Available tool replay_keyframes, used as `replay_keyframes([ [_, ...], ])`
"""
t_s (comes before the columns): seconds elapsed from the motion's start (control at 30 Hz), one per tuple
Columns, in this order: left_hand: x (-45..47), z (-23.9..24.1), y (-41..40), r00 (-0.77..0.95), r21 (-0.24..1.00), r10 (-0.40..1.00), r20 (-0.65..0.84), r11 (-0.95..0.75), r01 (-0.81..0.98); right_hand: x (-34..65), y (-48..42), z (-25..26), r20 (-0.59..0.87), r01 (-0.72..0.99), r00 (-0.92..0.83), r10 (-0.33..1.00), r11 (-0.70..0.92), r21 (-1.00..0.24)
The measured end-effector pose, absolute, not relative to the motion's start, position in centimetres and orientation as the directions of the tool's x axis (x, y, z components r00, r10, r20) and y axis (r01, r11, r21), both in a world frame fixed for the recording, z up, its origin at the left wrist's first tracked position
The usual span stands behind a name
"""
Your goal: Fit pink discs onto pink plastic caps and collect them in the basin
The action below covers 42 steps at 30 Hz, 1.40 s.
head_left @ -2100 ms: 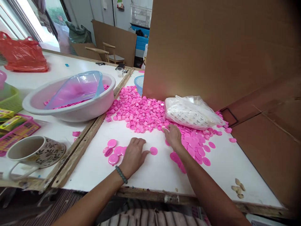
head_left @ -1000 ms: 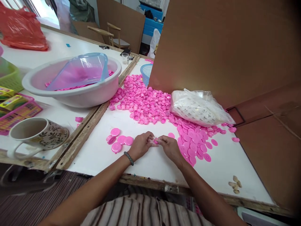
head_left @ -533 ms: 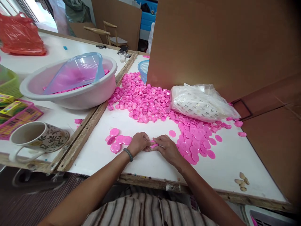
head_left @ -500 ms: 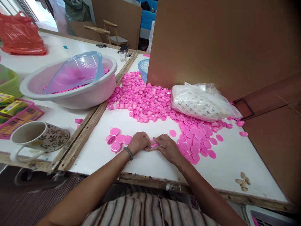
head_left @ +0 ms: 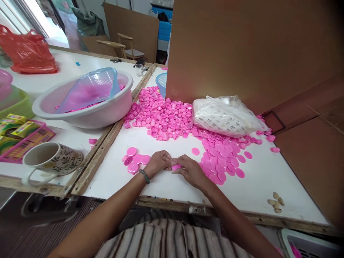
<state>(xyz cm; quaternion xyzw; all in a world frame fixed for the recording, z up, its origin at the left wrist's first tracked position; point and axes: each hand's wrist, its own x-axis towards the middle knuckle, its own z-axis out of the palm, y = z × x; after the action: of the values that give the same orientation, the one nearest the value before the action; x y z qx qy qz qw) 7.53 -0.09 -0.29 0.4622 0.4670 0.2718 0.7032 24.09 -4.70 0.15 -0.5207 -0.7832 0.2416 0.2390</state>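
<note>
Having moved together since reaching apart, my left hand point(head_left: 158, 162) is pinching one side of the pink piece point(head_left: 176, 167) and my right hand point(head_left: 191, 171) the other, fingertips nearly closed. Uneven squeezing could be sending it skidding into the pink discs point(head_left: 220, 168).

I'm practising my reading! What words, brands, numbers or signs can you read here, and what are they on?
None can be read clearly.
Crumpled whitish plastic bag: dark print, too small and blurred.
Small yellow and green boxes: any lettering too blurred.
Held pink plastic piece: no visible writing.
</note>
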Motion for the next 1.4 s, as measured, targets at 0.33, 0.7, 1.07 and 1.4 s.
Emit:
replay_keyframes([
  [0.33,7.9,-0.2,0.1,0.396,0.834,0.734,-0.552,0.495,0.244,24.8,-2.9,-1.1,-0.016,0.611,-0.315,0.949,0.19,-0.769],
  [0.7,6.5,1.1,-1.5,0.389,0.815,0.885,-0.254,-0.02,0.579,26.1,-5.3,-0.2,0.231,0.925,-0.134,0.964,0.205,-0.318],
  [1.07,6.3,0.9,-3.5,0.49,0.269,0.848,0.202,-0.529,0.805,25.3,-1.8,0.1,0.138,0.986,-0.162,0.977,0.166,-0.017],
  [1.4,3.5,1.1,-3.1,0.284,0.306,0.908,0.307,-0.377,0.874,24.8,3.1,2.1,0.079,0.889,0.095,0.992,-0.049,-0.456],
])
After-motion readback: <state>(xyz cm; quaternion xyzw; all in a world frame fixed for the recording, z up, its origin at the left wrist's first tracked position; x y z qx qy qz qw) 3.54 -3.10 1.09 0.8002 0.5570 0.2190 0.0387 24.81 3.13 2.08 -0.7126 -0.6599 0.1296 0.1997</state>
